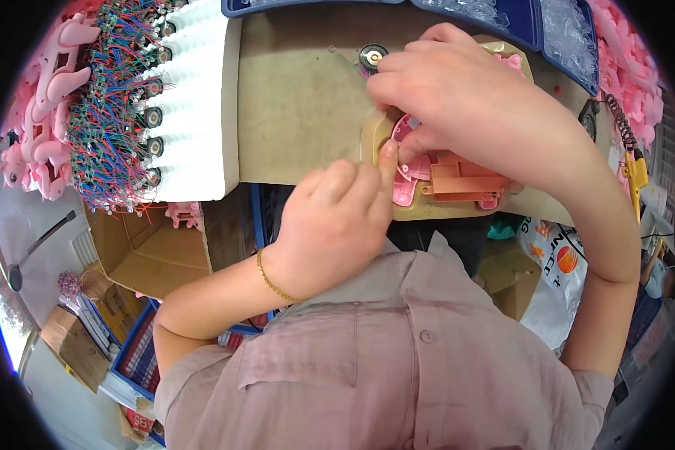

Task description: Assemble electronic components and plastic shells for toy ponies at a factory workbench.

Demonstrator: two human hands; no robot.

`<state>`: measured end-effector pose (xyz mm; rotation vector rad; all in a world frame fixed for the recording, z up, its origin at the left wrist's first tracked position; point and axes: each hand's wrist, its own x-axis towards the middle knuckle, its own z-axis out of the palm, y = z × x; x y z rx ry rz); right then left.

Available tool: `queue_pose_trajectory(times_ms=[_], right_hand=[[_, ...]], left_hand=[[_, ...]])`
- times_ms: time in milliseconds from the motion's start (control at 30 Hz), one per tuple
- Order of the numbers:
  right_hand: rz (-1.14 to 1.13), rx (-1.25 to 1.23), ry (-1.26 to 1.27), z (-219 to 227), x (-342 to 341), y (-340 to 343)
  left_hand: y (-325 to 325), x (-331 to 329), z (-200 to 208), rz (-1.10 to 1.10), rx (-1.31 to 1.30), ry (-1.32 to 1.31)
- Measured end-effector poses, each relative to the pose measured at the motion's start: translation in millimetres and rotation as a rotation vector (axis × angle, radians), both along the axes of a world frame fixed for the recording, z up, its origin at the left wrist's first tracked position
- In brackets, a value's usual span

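Observation:
A pink plastic shell (405, 192), partly hidden under my hands, lies in a beige holder (373, 135) at the table's front edge. Inside the shell sits an orange box-shaped part (465, 184). My left hand (336, 221) has its fingers curled, and its thumb presses on the shell's left side. Over the shell bends my right hand (446, 94), its fingers closed and its thumb close to the left thumb; whatever it pinches is hidden. Just beyond those fingers lies a small round speaker (373, 58) with thin wires.
On the left, a white tray (202, 97) carries several speakers and a heap of coloured wires (112, 112). Blue bins (529, 34) of clear parts line the back. Pink parts (626, 52) pile up at right, near a yellow tool (637, 174) on a coiled cord. An open cardboard box (154, 255) stands below left.

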<state>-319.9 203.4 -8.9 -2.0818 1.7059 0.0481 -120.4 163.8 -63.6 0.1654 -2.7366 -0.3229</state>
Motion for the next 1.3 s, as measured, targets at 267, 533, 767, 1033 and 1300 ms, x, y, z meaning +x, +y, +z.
queue_pose_trajectory(times_ms=[267, 533, 767, 1033, 1300], right_hand=[[-0.177, -0.17, -0.292, -8, -16, 7], [-0.182, 0.048, 0.168, -4, 22, -39], [-0.723, 0.123, -0.404, 22, -15, -10], [-0.734, -0.303, -0.636, 37, -25, 73], [-0.639, -0.243, -0.586, 21, -20, 118]], left_hand=[[-14, 2, 1, -0.1, -0.054, -0.056], [-3, -4, 23, 0.006, -0.016, -0.171], [-44, -15, 45, 0.316, 0.947, -0.06], [-27, -68, 33, 0.127, 0.986, 0.054], [-30, -72, 33, 0.178, 1.533, -0.036]])
